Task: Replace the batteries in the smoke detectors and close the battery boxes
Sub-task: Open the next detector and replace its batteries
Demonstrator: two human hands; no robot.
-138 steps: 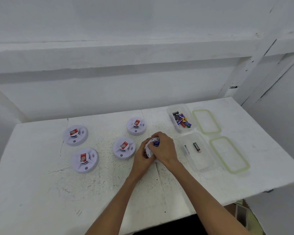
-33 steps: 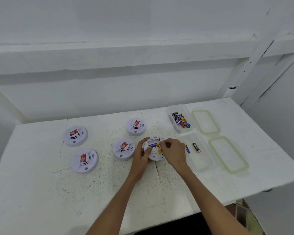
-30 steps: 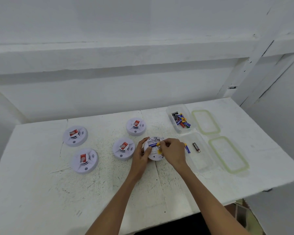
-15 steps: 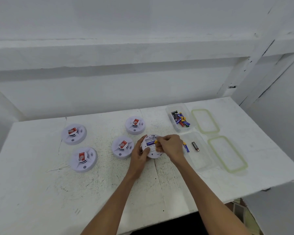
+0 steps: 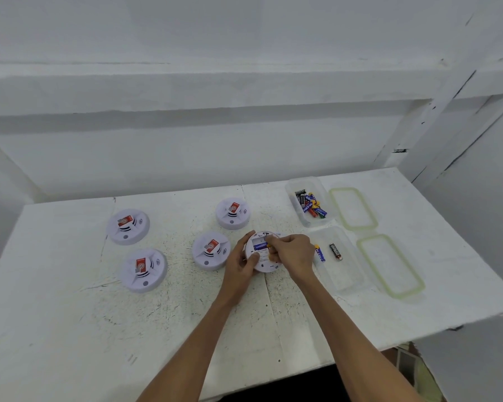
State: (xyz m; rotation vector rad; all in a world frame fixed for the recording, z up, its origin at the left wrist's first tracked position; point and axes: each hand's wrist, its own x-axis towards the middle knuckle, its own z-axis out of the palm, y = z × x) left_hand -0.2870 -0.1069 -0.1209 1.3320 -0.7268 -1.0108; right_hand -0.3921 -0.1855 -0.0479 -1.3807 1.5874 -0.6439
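A white smoke detector point(image 5: 262, 264) lies back side up on the table, its battery bay open with a blue battery point(image 5: 259, 246) inside. My left hand point(image 5: 241, 261) grips the detector's left rim. My right hand point(image 5: 292, 252) pinches a yellow-tipped battery point(image 5: 269, 244) at the bay. Several more detectors with red labels lie face up: one point(image 5: 211, 250) just left, one point(image 5: 233, 213) behind, and two others at the far left point(image 5: 127, 226), point(image 5: 143, 269).
A clear box point(image 5: 295, 189) at the back right holds several batteries. A nearer clear box point(image 5: 347, 278) holds a blue battery point(image 5: 320, 253) and a black battery point(image 5: 335, 251). Two green-rimmed lids point(image 5: 353, 208), point(image 5: 389, 265) lie to their right, near the table's right edge.
Earlier both hands covered the detector. Since then the bay is exposed, a blue battery lies in the near box, and my right hand has shifted slightly left over the bay.
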